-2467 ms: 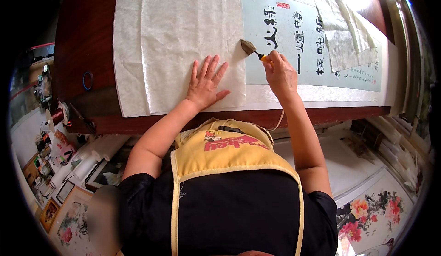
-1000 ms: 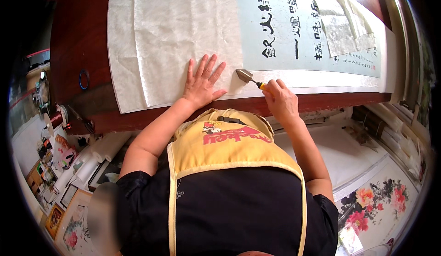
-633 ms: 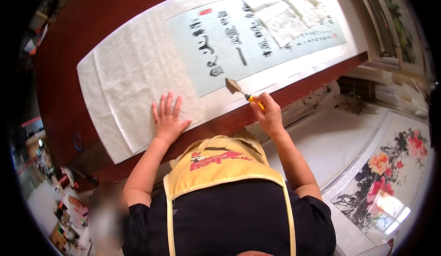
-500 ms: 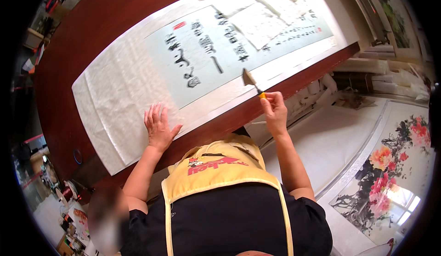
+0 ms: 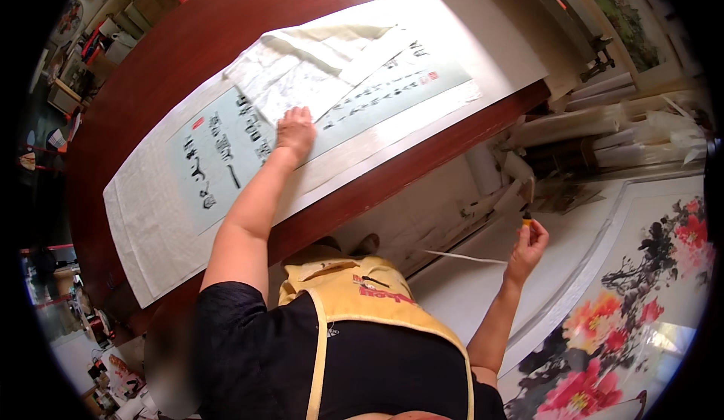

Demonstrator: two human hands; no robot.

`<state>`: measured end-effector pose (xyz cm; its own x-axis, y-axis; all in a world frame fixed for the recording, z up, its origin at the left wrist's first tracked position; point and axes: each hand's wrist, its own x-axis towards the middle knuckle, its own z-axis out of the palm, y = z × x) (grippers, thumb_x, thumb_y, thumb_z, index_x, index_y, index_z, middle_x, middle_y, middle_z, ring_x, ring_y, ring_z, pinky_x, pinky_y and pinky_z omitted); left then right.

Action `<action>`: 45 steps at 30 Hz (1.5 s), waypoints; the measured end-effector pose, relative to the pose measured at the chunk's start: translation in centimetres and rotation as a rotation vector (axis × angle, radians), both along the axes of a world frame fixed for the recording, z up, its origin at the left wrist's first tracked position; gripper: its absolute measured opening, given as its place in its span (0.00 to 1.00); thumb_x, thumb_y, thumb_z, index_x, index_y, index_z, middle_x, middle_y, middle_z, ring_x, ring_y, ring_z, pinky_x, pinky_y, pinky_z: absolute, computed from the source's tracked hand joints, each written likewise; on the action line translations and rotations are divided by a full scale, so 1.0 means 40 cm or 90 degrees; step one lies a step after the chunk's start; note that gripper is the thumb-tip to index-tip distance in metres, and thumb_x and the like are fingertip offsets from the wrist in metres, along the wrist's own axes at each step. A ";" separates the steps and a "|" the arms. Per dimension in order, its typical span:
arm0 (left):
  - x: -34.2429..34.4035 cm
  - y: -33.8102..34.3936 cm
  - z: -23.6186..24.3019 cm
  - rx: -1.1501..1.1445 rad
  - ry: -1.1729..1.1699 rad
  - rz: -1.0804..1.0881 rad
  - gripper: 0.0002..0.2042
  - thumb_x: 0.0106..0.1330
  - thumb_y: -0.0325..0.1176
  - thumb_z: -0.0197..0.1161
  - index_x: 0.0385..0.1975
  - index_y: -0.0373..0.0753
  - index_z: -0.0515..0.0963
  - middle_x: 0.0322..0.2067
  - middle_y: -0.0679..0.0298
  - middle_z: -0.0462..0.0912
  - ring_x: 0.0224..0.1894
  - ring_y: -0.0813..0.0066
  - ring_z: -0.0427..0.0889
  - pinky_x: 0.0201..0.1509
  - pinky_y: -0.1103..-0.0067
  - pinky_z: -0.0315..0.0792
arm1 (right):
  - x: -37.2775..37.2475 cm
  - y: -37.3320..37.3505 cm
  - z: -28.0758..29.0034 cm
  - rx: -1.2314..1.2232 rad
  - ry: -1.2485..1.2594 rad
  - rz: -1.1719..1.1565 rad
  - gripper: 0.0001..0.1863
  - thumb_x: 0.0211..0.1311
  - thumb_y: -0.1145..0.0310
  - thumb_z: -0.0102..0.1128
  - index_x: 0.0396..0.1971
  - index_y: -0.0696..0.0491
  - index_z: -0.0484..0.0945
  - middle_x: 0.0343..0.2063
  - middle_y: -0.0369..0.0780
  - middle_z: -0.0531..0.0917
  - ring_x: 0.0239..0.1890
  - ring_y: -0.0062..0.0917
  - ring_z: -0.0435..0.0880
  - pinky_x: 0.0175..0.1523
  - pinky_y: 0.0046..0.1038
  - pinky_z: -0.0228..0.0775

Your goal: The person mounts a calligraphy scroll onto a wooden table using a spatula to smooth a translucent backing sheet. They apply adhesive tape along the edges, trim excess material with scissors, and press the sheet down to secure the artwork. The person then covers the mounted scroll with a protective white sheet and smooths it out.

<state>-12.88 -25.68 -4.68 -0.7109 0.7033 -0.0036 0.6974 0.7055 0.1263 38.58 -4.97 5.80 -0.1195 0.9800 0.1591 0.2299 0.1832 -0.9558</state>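
Observation:
A sheet of black calligraphy on pale blue paper lies on a larger white backing sheet. Over its far middle part rests a loosely folded white cloth. At the cloth's near edge, my left hand lies palm down with fingers extended, touching cloth and calligraphy. Off to the right, beyond the table's edge, my right hand grips the yellow handle of a scraper. Its flat tan head points away from me and looks partly edge-on.
The dark red table has a long edge in front of me. Rolled papers are stacked to the right. A flower painting lies at lower right, beside a white panel. Cluttered shelves stand at far left.
My left hand has gone from the blank left part of the sheet to the cloth's near edge. My right hand has swung right, off the table, carrying the scraper. The view has shifted.

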 end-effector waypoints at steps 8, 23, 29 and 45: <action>-0.118 0.071 -0.023 -0.022 0.064 0.013 0.09 0.58 0.31 0.58 0.38 0.38 0.78 0.39 0.57 0.83 0.43 0.56 0.83 0.47 0.65 0.78 | 0.110 0.363 0.030 -0.031 -0.051 -0.052 0.13 0.73 0.68 0.60 0.52 0.55 0.74 0.35 0.31 0.76 0.33 0.09 0.72 0.29 0.11 0.58; -0.085 0.889 0.076 0.634 -0.710 0.133 0.15 0.70 0.38 0.60 0.50 0.38 0.75 0.41 0.64 0.81 0.42 0.75 0.80 0.49 0.76 0.76 | -0.254 1.131 0.057 0.102 -0.235 0.118 0.14 0.65 0.68 0.68 0.48 0.56 0.78 0.33 0.32 0.80 0.35 0.14 0.76 0.44 0.19 0.71; 0.103 1.080 0.076 0.366 -0.498 -0.125 0.21 0.73 0.49 0.60 0.55 0.38 0.77 0.48 0.55 0.79 0.49 0.64 0.82 0.54 0.72 0.75 | -0.445 1.417 -0.044 0.132 -0.288 0.247 0.16 0.64 0.65 0.68 0.47 0.56 0.77 0.32 0.36 0.82 0.34 0.21 0.79 0.44 0.26 0.73; 0.188 0.788 -0.104 -0.047 0.003 0.520 0.35 0.72 0.66 0.44 0.76 0.68 0.49 0.78 0.66 0.45 0.80 0.58 0.42 0.77 0.47 0.35 | -0.600 1.777 -0.282 0.182 -0.333 0.427 0.19 0.72 0.63 0.58 0.55 0.58 0.70 0.48 0.45 0.79 0.49 0.34 0.80 0.55 0.33 0.71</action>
<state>-5.38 5.85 -8.82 -0.9990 -0.0381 -0.0245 -0.0395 0.9975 0.0579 14.58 66.11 -5.48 -0.7781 0.6097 0.1507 0.3828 0.6506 -0.6559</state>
